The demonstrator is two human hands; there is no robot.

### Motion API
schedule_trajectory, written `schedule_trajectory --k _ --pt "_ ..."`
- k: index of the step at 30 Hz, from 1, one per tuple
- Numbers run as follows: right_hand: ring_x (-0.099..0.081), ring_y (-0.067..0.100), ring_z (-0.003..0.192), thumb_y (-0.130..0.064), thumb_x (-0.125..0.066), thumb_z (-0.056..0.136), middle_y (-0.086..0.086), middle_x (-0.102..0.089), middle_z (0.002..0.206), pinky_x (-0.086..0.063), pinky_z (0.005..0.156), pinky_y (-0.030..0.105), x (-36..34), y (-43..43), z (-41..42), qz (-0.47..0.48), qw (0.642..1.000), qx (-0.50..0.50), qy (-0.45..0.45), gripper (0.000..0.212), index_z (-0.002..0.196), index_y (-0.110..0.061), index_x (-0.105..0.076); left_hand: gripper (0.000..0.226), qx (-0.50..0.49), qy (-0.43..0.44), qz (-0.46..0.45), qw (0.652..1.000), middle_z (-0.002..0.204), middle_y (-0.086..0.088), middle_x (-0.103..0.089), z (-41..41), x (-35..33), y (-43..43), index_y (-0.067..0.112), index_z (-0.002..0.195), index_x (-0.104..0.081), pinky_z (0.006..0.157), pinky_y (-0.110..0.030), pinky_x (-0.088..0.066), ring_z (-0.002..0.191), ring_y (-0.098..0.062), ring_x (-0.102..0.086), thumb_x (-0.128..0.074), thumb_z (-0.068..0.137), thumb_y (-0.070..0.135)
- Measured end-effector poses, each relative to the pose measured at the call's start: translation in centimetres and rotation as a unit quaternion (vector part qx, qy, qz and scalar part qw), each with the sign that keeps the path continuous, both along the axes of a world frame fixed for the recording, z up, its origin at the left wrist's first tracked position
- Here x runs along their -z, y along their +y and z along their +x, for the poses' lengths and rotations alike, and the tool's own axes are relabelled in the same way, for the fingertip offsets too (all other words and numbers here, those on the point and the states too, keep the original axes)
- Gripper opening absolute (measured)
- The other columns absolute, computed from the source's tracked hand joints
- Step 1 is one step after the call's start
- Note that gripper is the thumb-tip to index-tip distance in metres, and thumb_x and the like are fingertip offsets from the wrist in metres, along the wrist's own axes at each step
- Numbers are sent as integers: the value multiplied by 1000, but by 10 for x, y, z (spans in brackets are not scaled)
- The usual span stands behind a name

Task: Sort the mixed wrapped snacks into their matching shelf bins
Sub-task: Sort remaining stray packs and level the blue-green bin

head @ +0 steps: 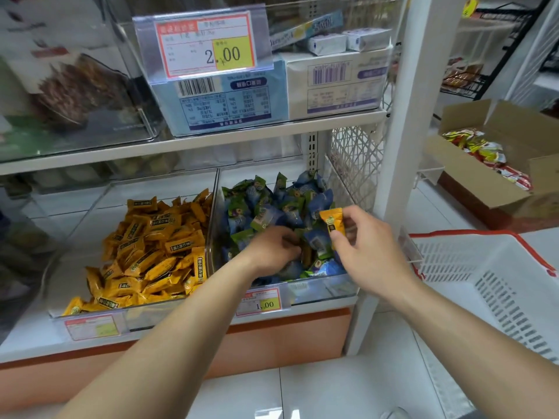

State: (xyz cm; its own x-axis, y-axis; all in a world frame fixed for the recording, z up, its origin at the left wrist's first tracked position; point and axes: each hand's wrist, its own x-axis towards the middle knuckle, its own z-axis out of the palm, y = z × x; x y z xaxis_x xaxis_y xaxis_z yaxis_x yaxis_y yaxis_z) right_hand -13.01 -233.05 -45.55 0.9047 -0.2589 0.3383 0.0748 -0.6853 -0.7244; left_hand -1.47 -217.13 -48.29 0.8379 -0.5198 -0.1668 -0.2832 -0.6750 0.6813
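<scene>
Step in hand: picking strays out of the right bin [326,290], which holds the blue/green packs [272,204].

- Right hand [367,246]: fingers pinched on one orange pack [332,223], lifted just above the blue/green pile at the bin's right side. That's the misfiled item.
- Left hand [272,252]: down in the same bin, fingers curled into the pile. There is a brownish-orange edge just beside the fingertips, possibly another stray. Can't tell if it's actually gripped.
- Left bin [90,316]: holds the orange pile [151,246], which looks like a match for the held pack. A clear divider wall stands between the two bins.

Progress: the right bin is mostly blue/green on top. There may be more strays lower down, but I can't see into the pile.

Next move calls for:
- carry the orange pack left across the left forearm, or pass it to the left hand, since the arms would cross
- clear the divider, then drop it on the orange pile
- keep raking the blue/green pile for buried orange packs

Risk: dragging blue/green packs over the front lip while digging.
</scene>
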Motion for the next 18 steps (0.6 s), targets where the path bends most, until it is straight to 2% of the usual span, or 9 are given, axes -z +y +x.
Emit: schedule_trajectory --k 3,7,10,12,14,16,18 --pt "-60 12 82 -19 -60 94 -6 -65 88 -51 76 38 2 -5 -5 -13 999 -7 33 8 103 -20 -60 36 24 2 61 998 118 -3 -69 4 4 -12 14 123 -63 93 -38 -53 105 -21 -64 -69 90 27" --pt "-57 14 81 -21 -57 96 -4 -63 89 -42 65 30 8 -4 -5 -56 996 -20 72 11 106 -21 -56 65 38 45 51 997 134 1 -60 2 10 -21 20 140 -48 99 -31 -48 120 -19 -58 -78 83 26" --pt "-54 14 81 -20 -56 96 -2 -61 91 -35 65 28 14 -1 0 -72 993 -19 95 18 114 -18 -55 55 25 41 5 999 117 1 -68 -1 15 -21 21 127 -58 92 -33 -53 106 -18 -65 -83 78 21" --pt "-54 14 81 -21 -56 97 -3 -62 92 -35 66 27 17 -1 2 -64 993 -16 94 20 116 -18 -54 48 13 25 -10 1000 109 1 -68 -1 13 -18 19 122 -64 91 -34 -54 101 -17 -65 -83 78 20" --pt "-56 13 81 -21 -56 97 -4 -62 94 -38 66 27 19 -1 4 -46 994 -20 98 23 120 -21 -52 43 -3 -10 -26 1000 104 4 -67 0 6 -12 21 120 -66 87 -29 -52 101 -16 -64 -81 80 21" --pt "-59 8 74 -20 -57 97 -9 -62 88 -43 64 25 20 0 5 -2 996 -22 90 20 115 -27 -52 38 -23 -48 -56 997 100 6 -67 -3 -6 -5 23 117 -66 79 -23 -50 96 -15 -64 -80 82 23" --pt "-62 4 69 -18 -58 96 -10 -64 85 -47 63 20 17 3 7 59 995 -27 78 18 105 -32 -53 36 -40 -49 -121 991 98 2 -68 -11 -20 4 26 114 -63 74 -23 -53 89 -15 -67 -79 83 22"
